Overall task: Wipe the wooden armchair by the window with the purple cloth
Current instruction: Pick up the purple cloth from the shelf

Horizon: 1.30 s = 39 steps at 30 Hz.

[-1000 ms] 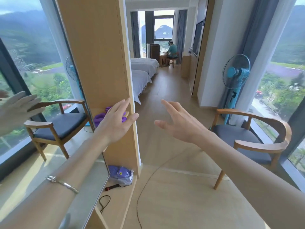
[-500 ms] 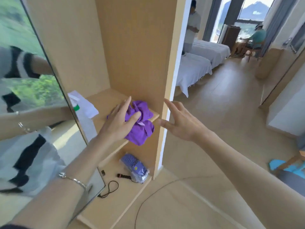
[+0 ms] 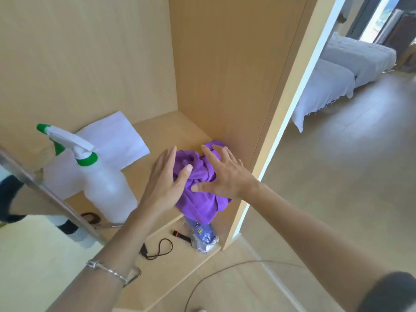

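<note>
A see-through plastic spray bottle with a white and green top (image 3: 105,188) is stood on the light wooden shelf (image 3: 171,129), at 9 o'clock from the cloth. A flat white sheet of paper (image 3: 117,140) is laid behind it, at 12 o'clock from the bottle. A thin silver bracelet (image 3: 108,270) is worn on the left wrist.

The left hand (image 3: 166,183) is laid on the left side of the crumpled purple cloth (image 3: 200,206). Its fingers are held straight and close together, and its thumb is rested on the cloth. The cloth is bunched at the front of the shelf, against the wooden side wall, and one end is hung over the front edge.

At 6 o'clock below the cloth, a small black torch (image 3: 182,236) and a blue packet in clear wrap (image 3: 203,236) are laid on the lower board.

The right hand (image 3: 225,176) is laid on the cloth from 3 o'clock, fingers spread wide and almost straight. Nothing is gripped by it.

Two white beds (image 3: 326,86) are seen far off at 2 o'clock.
</note>
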{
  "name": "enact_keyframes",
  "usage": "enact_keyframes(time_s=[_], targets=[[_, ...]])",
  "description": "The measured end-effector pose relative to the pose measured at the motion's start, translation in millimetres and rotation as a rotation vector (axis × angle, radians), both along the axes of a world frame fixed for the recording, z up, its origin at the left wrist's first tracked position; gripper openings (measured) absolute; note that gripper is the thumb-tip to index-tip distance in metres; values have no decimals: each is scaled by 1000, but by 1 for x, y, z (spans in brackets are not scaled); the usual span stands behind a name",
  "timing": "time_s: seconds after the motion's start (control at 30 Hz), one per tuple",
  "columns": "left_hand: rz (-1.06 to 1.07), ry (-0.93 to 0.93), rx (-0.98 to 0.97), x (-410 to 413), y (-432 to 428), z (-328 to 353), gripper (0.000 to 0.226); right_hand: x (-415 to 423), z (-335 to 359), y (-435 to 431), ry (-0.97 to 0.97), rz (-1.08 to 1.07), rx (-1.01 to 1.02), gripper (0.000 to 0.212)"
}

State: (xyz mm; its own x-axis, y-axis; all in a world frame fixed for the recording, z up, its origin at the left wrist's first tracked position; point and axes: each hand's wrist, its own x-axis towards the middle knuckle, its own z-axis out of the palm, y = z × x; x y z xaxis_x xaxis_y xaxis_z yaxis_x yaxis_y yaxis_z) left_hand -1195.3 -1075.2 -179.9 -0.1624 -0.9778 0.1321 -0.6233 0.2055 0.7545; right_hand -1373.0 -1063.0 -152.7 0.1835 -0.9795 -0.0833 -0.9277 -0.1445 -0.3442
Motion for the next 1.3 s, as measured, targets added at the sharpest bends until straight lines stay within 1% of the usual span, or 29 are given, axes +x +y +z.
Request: enact_keyframes(time_s=[0.17, 0.3, 0.5, 0.6, 0.73, 0.8, 0.87, 0.93, 1.0, 1.07, 1.13, 1.23, 1.3], targets=[[149, -9, 33, 16, -4, -7, 63, 12, -27, -43, 52, 74, 104, 121], [216, -43, 70, 26, 5, -14, 63, 25, -55, -64, 136, 78, 142, 129], [250, -77, 93, 28, 12, -19, 59, 32, -93, -70, 243, 119, 205, 124], [233, -71, 107, 23, 13, -19, 58, 31, -105, -68, 232, 106, 160, 116], [193, -58, 105, 18, 8, -18, 57, 25, -109, -71, 241, 68, -18, 83], [173, -53, 105, 15, 5, -17, 56, 21, -109, -71, 254, 52, -82, 71], [161, -48, 109, 11, 3, -16, 56, 15, -106, -73, 207, 47, -71, 65], [155, -57, 96, 6, -1, -14, 55, 6, -100, -74, 94, 38, -53, 62], [144, -85, 78, -1, -9, -10, 55, -4, -90, -71, -20, 23, -82, 62], [123, -100, 43, -14, -18, -2, 55, -15, -76, -65, -75, 4, -129, 62], [82, -102, -29, -36, -27, 10, 56, -33, -57, -56, -128, -30, -191, 62], [-44, -107, -198, -85, -36, 35, 69, -77, -27, -29, -250, -95, -329, 68], [-161, -97, -314, -128, -36, 51, 68, -115, -5, 3, -305, -174, -404, 66]])
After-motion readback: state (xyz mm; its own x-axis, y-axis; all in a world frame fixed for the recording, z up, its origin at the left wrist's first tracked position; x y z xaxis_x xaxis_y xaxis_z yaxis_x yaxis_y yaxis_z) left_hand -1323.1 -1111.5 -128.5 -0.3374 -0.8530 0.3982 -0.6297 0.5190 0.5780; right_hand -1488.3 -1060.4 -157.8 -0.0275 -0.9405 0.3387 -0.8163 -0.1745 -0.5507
